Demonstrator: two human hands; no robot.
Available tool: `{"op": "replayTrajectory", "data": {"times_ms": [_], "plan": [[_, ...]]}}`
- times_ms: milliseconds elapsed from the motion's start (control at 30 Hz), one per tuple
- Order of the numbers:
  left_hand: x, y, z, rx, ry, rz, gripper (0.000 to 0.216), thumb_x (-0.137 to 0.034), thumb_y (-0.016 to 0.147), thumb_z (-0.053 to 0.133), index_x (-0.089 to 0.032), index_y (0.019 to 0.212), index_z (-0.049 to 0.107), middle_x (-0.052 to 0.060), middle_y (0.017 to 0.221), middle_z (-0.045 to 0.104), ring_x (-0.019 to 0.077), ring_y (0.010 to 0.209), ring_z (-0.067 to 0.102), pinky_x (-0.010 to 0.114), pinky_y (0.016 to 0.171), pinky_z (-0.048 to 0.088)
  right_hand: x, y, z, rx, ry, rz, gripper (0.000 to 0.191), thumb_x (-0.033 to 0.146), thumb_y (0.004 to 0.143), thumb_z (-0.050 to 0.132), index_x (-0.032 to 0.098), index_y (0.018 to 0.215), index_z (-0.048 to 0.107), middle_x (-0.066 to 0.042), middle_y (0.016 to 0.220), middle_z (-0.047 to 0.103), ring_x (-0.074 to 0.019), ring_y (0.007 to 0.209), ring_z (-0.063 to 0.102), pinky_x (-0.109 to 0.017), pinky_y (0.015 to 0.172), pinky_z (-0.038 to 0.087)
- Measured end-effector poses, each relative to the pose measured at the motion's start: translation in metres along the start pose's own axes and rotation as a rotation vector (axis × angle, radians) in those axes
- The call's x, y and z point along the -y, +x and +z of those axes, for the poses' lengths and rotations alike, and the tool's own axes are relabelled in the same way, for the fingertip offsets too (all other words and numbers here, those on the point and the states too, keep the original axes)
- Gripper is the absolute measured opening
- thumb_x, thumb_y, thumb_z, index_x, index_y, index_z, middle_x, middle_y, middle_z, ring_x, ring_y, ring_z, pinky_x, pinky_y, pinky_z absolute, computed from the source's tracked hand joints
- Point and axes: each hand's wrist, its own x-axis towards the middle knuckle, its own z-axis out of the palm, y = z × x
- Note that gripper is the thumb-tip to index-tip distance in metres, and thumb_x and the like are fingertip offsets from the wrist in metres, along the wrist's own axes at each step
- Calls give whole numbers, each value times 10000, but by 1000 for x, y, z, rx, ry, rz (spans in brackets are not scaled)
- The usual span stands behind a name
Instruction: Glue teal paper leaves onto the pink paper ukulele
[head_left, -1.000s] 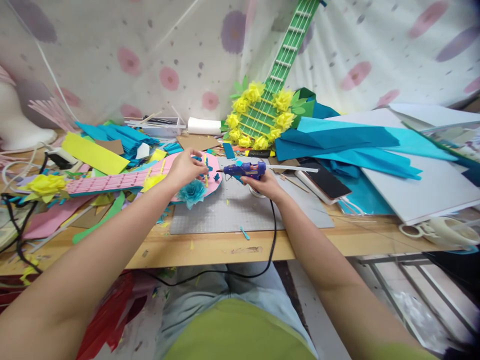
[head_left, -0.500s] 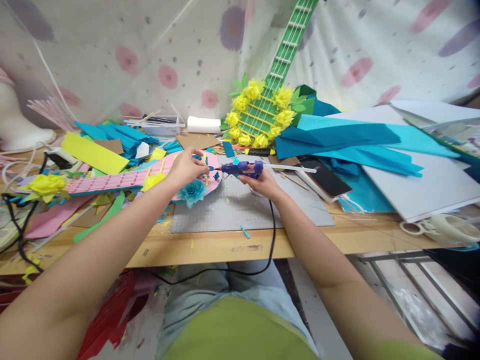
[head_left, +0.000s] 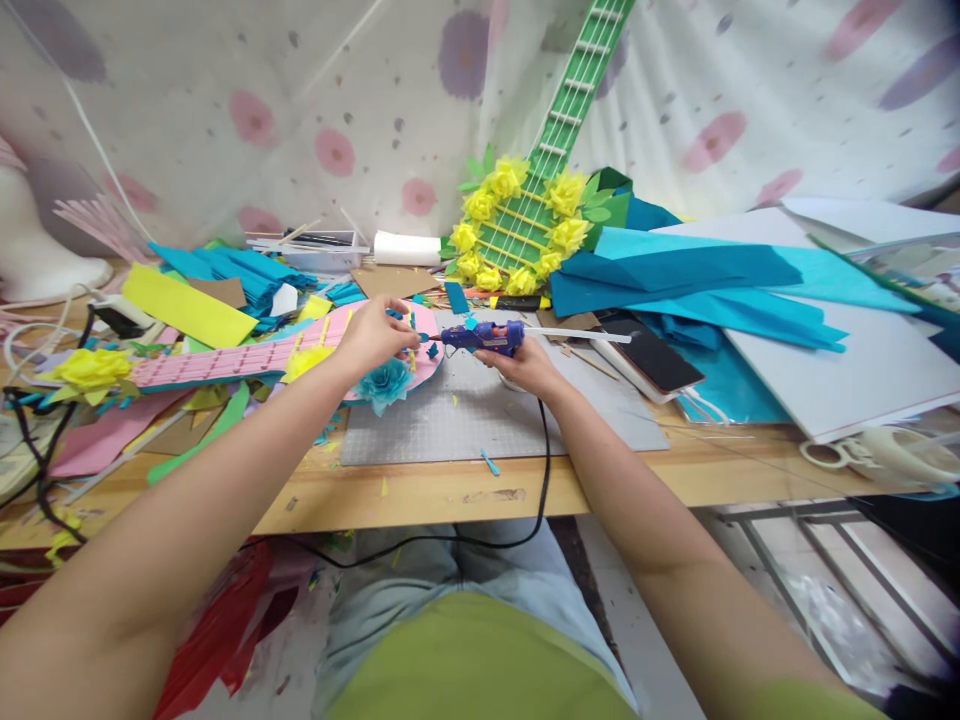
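In my right hand (head_left: 525,368) is a blue hot glue gun (head_left: 487,338), level, its nozzle pointing left. A white glue stick (head_left: 577,334) juts from its back. My left hand (head_left: 377,335) pinches a small blue paper piece (head_left: 424,338) right at the nozzle tip; whether they touch is hard to tell. Beneath that hand lies a pink paper guitar (head_left: 225,362) with a blue paper flower (head_left: 385,382) and a yellow flower (head_left: 309,360) on it. Part of its body is hidden by my left hand.
A green paper guitar (head_left: 555,150) with yellow flowers leans against the curtain. Blue crepe paper (head_left: 675,270) and a phone (head_left: 651,352) lie right, paper scraps (head_left: 187,310) left. The grey cutting mat (head_left: 420,435) lies under the work. A black cord (head_left: 545,470) hangs over the table edge.
Hardly anything differs. Both hands, the glue gun and the small blue paper piece stay almost in place, with only a very slight shift of the glue gun to the left.
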Motion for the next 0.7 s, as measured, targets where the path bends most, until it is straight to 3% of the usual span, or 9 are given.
{"op": "replayTrajectory", "data": {"times_ms": [300, 500, 700], "plan": [[0, -1, 1, 9, -16, 4, 435, -101, 598, 724, -160, 976, 517, 17, 741, 699, 140, 562, 644, 228, 495, 517, -3, 2, -1, -58, -31, 6, 421, 587, 681, 648, 194, 831, 675, -17, 645, 624, -156, 599, 540, -301, 601, 435], [2, 0, 1, 85, -61, 4, 365, -99, 617, 708, -158, 916, 507, 22, 703, 683, 135, 505, 619, 242, 499, 495, -3, 1, -2, -82, -8, -6, 396, 568, 682, 655, 188, 791, 680, -33, 669, 654, -178, 626, 586, -318, 617, 465], [5, -1, -4, 97, -77, 7, 359, -131, 622, 702, -159, 932, 521, 20, 679, 670, 143, 547, 625, 239, 505, 486, -22, 5, -26, -380, -44, 87, 454, 566, 678, 644, 149, 850, 699, -94, 793, 702, -246, 766, 645, -376, 729, 497]]}}
